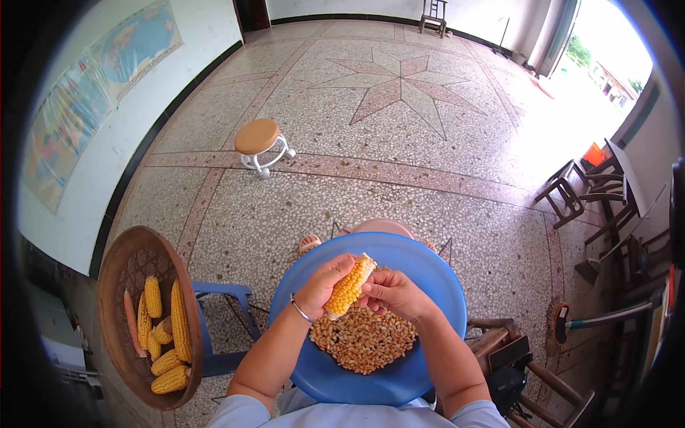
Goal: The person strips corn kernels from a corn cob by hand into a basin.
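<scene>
My left hand [327, 282] grips an ear of yellow corn [348, 286], tilted with its upper end to the right. Along the ear's right side, a pale strip shows where kernels are gone. My right hand [395, 293] is beside that strip, thumb and fingers drawn together against the ear; whether loose kernels are between them is hidden. Both hands are above a wide blue plastic basin [449, 299]. Loose corn kernels [364, 342] lie heaped in its bottom.
Left of me, a round woven basket [144, 241] holds several corn ears [182, 321] and a reddish bare cob [134, 323], beside a blue plastic stool [225, 291]. A tan-topped stool [257, 136] stands ahead. At right are a wooden chair [489, 342], a phone [508, 350] and a broom [561, 323].
</scene>
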Demonstrator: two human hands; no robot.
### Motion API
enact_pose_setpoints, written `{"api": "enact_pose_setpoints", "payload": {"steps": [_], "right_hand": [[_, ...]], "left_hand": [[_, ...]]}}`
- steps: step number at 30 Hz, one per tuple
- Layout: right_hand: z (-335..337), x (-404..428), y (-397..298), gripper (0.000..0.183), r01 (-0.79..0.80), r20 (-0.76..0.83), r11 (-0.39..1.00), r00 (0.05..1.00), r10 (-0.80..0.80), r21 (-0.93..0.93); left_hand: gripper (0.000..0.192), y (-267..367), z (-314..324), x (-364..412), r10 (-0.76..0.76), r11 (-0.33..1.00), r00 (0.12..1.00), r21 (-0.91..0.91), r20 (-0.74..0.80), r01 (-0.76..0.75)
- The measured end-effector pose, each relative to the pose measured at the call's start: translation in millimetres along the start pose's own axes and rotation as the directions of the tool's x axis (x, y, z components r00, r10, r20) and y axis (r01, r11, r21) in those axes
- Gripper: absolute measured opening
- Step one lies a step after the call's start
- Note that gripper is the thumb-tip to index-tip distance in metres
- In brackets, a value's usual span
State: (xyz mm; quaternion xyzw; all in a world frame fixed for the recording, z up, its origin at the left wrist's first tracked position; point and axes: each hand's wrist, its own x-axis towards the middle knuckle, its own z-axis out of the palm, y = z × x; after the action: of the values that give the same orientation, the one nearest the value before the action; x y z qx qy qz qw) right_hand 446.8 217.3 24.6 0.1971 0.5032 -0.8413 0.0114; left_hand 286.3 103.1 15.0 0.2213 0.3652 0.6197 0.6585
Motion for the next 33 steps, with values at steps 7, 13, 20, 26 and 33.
{"api": "enact_pose_setpoints", "payload": {"steps": [7,13,20,26,33], "right_hand": [[-6.5,-0.3,11.4,0.022,0.191,0.291,0.857,0.956,-0.050,-0.479],[2.6,0.4,3.2,0.034,0.066,0.118,0.976,0.992,-0.042,-0.206],[1.5,-3.2,-1.5,0.028,0.038,0.061,0.981,0.998,-0.027,-0.189],[3.9,-1.5,0.6,0.020,0.055,0.091,0.993,0.995,-0.046,-0.103],[0.6,0.6,4.7,0.008,0.047,0.141,0.994,0.989,-0.032,-0.103]], "left_hand": [[0.036,7.1,10.9,-1.5,0.083,0.996,0.993,0.038,-0.087,-0.080],[0.035,6.2,5.9,-1.9,0.070,0.995,0.997,0.070,-0.044,-0.067],[0.034,0.5,5.7,-1.9,0.008,0.999,1.000,0.047,-0.027,-0.007],[0.036,1.9,5.5,-2.3,-0.008,0.989,1.000,-0.147,-0.004,0.007],[0.039,5.6,6.7,-3.4,0.017,0.987,0.988,-0.154,-0.152,-0.041]]}}
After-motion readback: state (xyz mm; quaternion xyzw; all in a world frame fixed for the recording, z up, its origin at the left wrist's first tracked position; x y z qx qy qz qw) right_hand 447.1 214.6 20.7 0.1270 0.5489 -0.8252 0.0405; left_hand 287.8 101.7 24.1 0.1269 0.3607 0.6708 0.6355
